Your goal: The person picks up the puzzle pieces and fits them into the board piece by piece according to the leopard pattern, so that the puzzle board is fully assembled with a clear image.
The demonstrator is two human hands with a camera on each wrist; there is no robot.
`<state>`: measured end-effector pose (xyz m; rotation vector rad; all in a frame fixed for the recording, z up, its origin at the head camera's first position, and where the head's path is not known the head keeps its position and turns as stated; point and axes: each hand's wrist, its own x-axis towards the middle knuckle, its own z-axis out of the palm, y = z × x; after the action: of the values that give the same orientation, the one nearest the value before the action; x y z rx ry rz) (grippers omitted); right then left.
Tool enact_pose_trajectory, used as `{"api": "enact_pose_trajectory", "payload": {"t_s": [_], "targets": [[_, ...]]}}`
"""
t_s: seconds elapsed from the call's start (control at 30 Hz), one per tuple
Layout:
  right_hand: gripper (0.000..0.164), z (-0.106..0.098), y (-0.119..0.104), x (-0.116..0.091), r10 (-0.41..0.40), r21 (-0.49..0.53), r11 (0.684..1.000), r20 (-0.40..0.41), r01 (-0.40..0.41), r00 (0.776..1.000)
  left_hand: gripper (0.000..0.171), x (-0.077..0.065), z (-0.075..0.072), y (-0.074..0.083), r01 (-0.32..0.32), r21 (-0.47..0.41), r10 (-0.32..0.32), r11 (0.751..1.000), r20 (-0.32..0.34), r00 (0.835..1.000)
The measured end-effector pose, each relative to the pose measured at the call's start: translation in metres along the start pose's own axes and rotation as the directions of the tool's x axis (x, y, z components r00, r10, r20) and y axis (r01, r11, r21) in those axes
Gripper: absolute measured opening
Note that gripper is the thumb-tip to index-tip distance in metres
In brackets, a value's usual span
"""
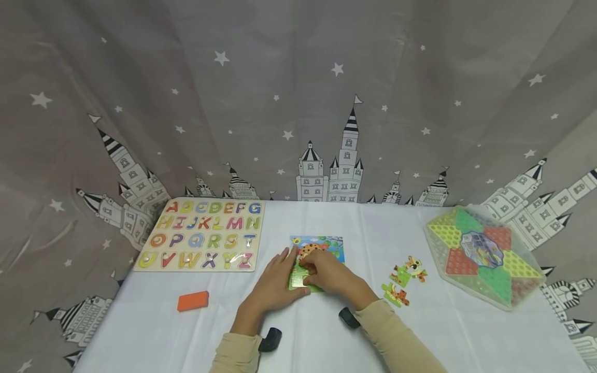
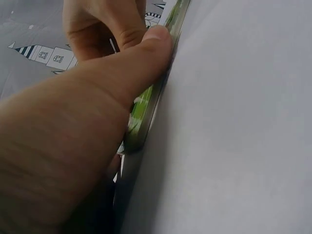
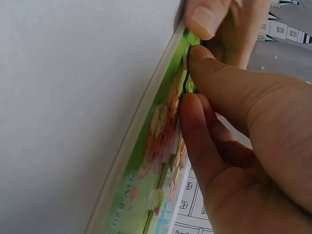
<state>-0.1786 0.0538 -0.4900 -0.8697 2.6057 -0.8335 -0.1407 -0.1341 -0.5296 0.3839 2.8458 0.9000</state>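
Note:
A small picture puzzle board with an orange spotted animal on a green and blue ground lies at the middle of the table. My left hand rests along its left side with fingers fairly straight, the thumb against the near edge. My right hand bends over the board. In the right wrist view, its thumb and forefinger pinch a green puzzle piece low at the board's surface; most of the piece is hidden. Several loose puzzle pieces lie to the right of the hands.
A wooden alphabet board lies at the back left, with an orange block in front of it. On the right is a hexagonal clear box with coloured triangles. A grey castle-print curtain hangs behind the white-covered table.

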Motion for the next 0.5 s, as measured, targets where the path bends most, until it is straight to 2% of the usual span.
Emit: {"api": "enact_pose_trajectory", "payload": {"t_s": [0.33,0.43,0.5], "targets": [[0.030,-0.001,-0.003,0.001,-0.068,-0.055,0.996,0.020,0.069,0.997,0.112,-0.001,0.000,0.004,0.034,0.060,-0.034,0.998,0.003,0.999],[0.031,-0.006,0.000,-0.005,-0.035,-0.038,0.999,0.015,0.035,0.999,0.110,0.000,0.000,0.005,0.051,0.066,-0.052,0.996,0.002,0.999],[0.032,-0.011,0.007,-0.014,0.014,0.008,1.000,-0.023,-0.014,1.000,0.104,0.000,0.000,0.006,0.053,0.064,-0.053,0.996,-0.002,0.999]]}}
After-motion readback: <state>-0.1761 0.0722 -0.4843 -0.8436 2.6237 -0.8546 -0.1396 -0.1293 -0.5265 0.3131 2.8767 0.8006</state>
